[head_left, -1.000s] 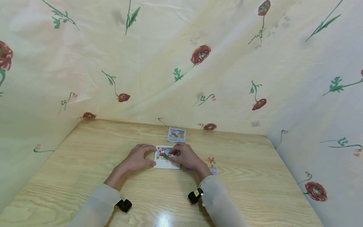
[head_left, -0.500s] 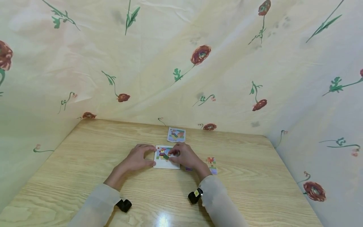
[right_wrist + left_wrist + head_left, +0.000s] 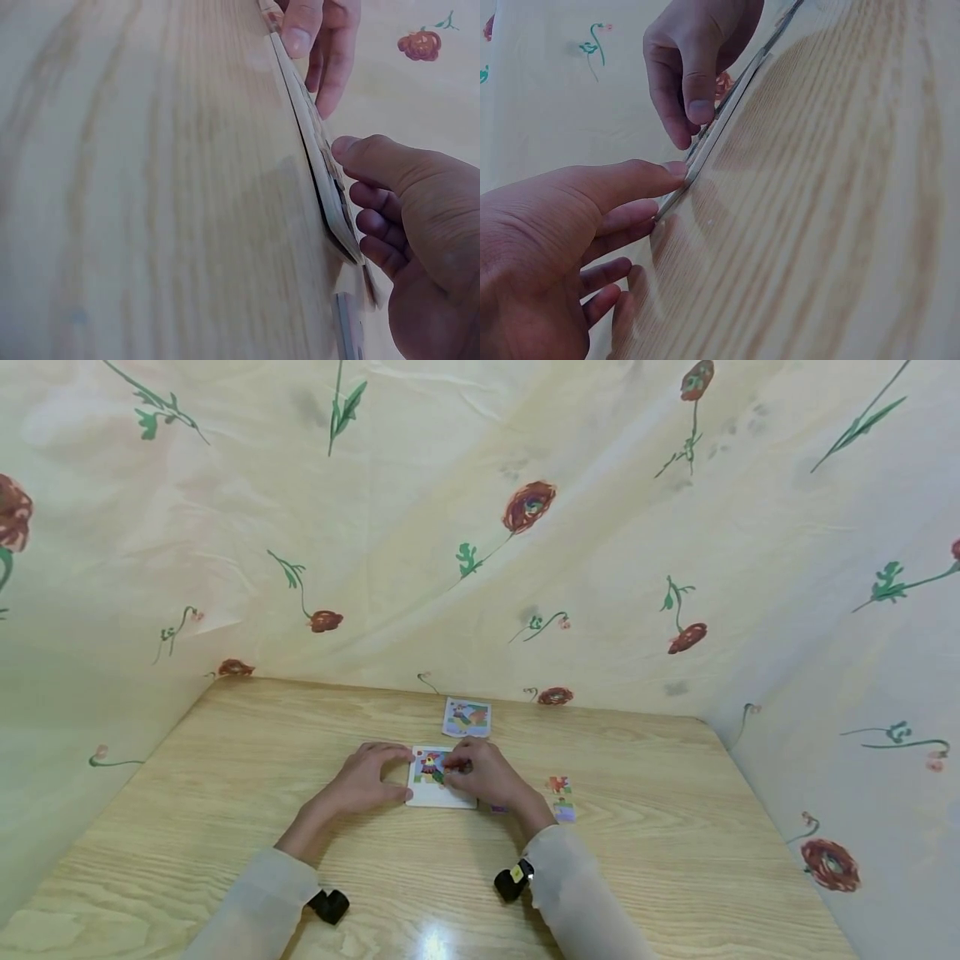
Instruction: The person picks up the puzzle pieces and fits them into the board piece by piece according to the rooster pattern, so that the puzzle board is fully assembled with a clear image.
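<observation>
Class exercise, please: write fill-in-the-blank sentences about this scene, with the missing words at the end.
1. At the puzzle board, the left hand touches the ____ edge.
2. The loose puzzle pieces lie to the person's ____ of the board.
3. The cream backdrop is printed with red ____.

Missing words: left; right; flowers.

Table [image 3: 225, 777]: light wood, streaked grain
Glare [image 3: 433, 941]: white, near side
Cloth [image 3: 405, 493]: cream, behind table and both sides
Flower print [image 3: 529, 507]: red and green, scattered

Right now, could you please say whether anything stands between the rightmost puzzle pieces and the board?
Yes: the right wrist, with the right hand over the board, and a partly hidden purple piece.
</observation>
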A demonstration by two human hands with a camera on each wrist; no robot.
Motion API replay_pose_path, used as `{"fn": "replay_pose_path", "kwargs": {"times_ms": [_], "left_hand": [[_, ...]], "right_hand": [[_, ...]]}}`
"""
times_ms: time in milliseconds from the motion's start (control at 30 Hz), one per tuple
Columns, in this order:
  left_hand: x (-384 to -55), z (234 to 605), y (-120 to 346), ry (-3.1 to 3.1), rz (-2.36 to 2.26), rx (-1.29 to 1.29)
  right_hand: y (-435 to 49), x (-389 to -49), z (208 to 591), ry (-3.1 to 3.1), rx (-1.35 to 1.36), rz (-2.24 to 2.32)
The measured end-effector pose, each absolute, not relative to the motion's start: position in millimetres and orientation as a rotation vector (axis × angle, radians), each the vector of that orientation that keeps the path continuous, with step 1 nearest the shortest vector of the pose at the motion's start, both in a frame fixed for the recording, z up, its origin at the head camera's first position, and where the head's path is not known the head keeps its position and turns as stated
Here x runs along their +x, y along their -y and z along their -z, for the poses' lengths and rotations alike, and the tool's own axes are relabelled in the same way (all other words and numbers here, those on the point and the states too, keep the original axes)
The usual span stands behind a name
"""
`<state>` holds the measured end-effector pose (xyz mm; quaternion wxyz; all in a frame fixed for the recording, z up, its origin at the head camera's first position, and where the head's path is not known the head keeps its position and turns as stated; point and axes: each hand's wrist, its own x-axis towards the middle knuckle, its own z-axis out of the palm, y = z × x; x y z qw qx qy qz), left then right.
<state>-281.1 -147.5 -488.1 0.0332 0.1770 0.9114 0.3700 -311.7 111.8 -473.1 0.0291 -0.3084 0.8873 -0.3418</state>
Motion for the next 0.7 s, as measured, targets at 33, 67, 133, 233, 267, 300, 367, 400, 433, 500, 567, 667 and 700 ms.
{"fn": "replay_pose_path", "kwargs": {"times_ms": [33, 67, 133, 233, 267, 300, 367, 400, 433, 500, 567, 667, 700], "left_hand": [[-280.9, 487.9, 147.1, -2.803, -1.140, 0.544], [-280.8, 487.7, 146.9, -2.802, -1.141, 0.543], [-280.7, 487.4, 146.7, -2.801, -1.143, 0.541], [-280.7, 487.3, 146.8, -2.800, -1.145, 0.546], [-280.8, 487.4, 147.0, -2.797, -1.147, 0.546], [-280.9, 487.3, 147.1, -2.795, -1.149, 0.543], [-281.1, 487.7, 147.4, -2.794, -1.149, 0.544], [-281.2, 488.0, 147.6, -2.796, -1.147, 0.545], [-281.4, 488.3, 147.7, -2.798, -1.144, 0.545], [-281.5, 488.6, 147.8, -2.798, -1.144, 0.537], [-281.5, 489.3, 148.1, -2.804, -1.138, 0.542], [-281.2, 489.4, 147.9, -2.805, -1.132, 0.537], [-281.1, 489.2, 147.6, -2.807, -1.131, 0.538]], "right_hand": [[-111.5, -311.3, 473.1, -2.735, -0.954, 1.054], [-111.2, -311.1, 473.1, -2.732, -0.952, 1.053], [-110.9, -310.6, 473.1, -2.731, -0.949, 1.054], [-111.2, -310.5, 473.6, -2.735, -0.949, 1.048], [-111.3, -310.6, 473.7, -2.734, -0.953, 1.048], [-111.4, -310.7, 473.9, -2.733, -0.955, 1.045], [-111.2, -310.8, 474.1, -2.733, -0.957, 1.037], [-111.1, -310.8, 474.2, -2.732, -0.958, 1.034], [-111.0, -310.9, 474.2, -2.730, -0.957, 1.033], [-110.8, -311.0, 474.4, -2.731, -0.953, 1.027], [-110.7, -311.1, 474.3, -2.727, -0.946, 1.025], [-111.1, -311.2, 473.1, -2.717, -0.943, 1.021], [-111.4, -311.3, 472.7, -2.713, -0.942, 1.022]]}}
